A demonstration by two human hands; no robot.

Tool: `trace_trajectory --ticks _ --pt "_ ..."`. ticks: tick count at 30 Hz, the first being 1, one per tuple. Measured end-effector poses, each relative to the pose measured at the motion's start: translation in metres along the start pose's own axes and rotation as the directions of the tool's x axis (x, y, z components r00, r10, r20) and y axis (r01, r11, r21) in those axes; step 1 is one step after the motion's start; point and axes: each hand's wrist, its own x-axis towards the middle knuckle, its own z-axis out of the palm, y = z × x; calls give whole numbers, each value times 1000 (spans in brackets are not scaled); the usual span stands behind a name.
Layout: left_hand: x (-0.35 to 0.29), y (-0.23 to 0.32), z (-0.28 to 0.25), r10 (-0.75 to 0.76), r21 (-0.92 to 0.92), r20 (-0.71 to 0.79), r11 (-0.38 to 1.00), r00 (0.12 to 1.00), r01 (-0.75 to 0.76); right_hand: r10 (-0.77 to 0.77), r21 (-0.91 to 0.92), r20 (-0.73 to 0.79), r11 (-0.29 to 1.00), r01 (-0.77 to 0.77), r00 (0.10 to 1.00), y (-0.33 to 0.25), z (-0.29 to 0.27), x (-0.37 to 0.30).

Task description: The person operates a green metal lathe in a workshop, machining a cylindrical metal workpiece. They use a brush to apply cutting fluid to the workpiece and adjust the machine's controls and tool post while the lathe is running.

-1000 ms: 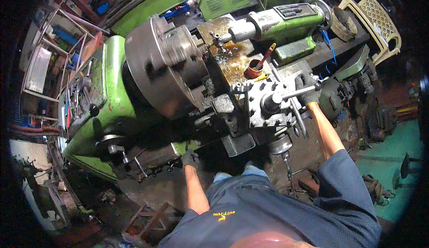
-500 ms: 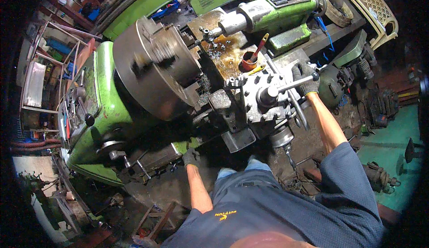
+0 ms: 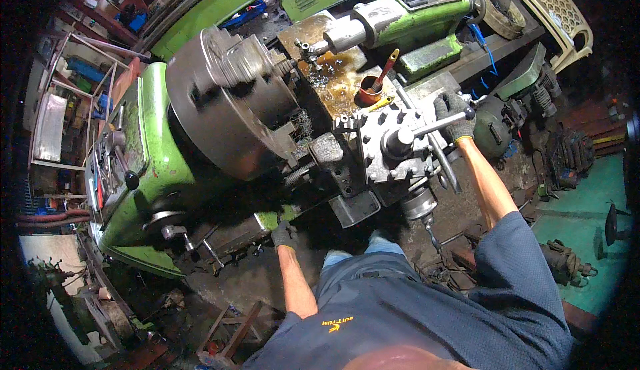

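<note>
Atop the metal tool post [image 3: 398,145], steel lever [image 3: 437,125], likely rigid and stiff, best taken near its ball end [image 3: 469,113], crosses over gloved right hand [image 3: 460,129], left hand [image 3: 284,235] by green panel [image 3: 267,221], can't tell either's finger opening or grip.

Bright light glares off the tool post [image 3: 398,143]; motion blurs the chuck [image 3: 217,113], deep shadow lying beneath it. Fisheye edges curve into black.
</note>
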Motion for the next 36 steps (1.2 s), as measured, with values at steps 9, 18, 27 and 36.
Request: trace_trajectory --ticks 9,18,27,36 --pt "-1 -3 7 35 -69 -95 997 995 -42 20 0 10 1000 -20 1000 -8 -6 -1" --pt "-13 3 12 55 18 -88 998 995 -54 22 -24 0 999 -22 1000 -8 -6 0" --pt "-5 3 6 56 101 -29 993 998 -53 -4 -8 -33 1000 3 999 0 3 0" --pt "24 -68 -48 576 584 391 447 718 -677 -36 -39 -38 999 34 999 -1 7 4"
